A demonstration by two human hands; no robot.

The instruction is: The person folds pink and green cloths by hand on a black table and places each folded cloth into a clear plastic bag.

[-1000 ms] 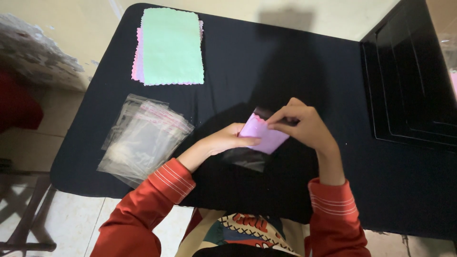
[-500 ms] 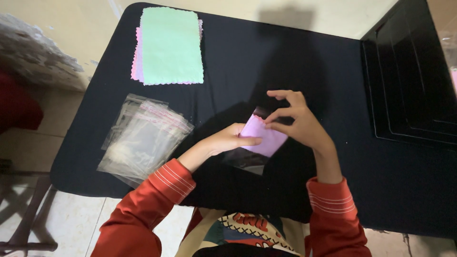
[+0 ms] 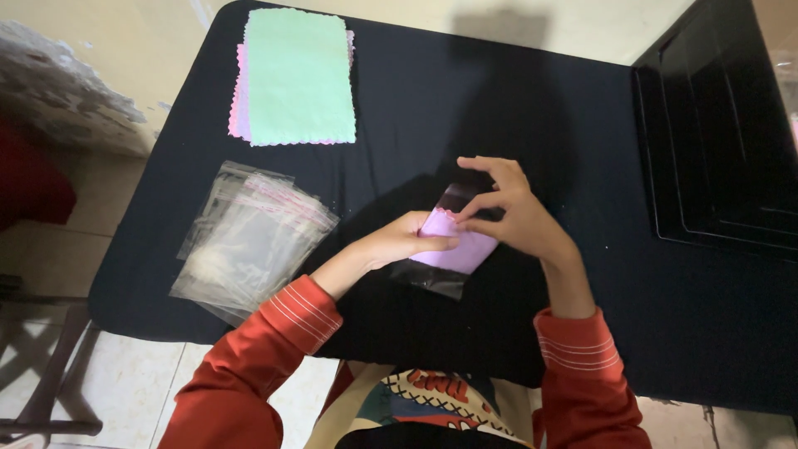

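A folded pink cloth (image 3: 460, 247) lies partly inside a small clear plastic bag (image 3: 432, 277) at the middle of the black table (image 3: 499, 91). My left hand (image 3: 405, 239) pinches the cloth's upper left corner. My right hand (image 3: 511, 212) holds the bag's open end just above the cloth, thumb and forefinger closed on it, the other fingers spread. Both forearms wear red sleeves with white stripes.
A stack of clear plastic bags (image 3: 249, 241) lies at the left of the table. A pile of green and pink cloths (image 3: 298, 76) sits at the far left. Black trays (image 3: 719, 133) are stacked at the right edge. Tiled floor lies beyond the left edge.
My right hand has opened its outer fingers and shifted slightly up and right along the bag's mouth. The pink cloth sits a little deeper in the bag. My left hand barely moved.
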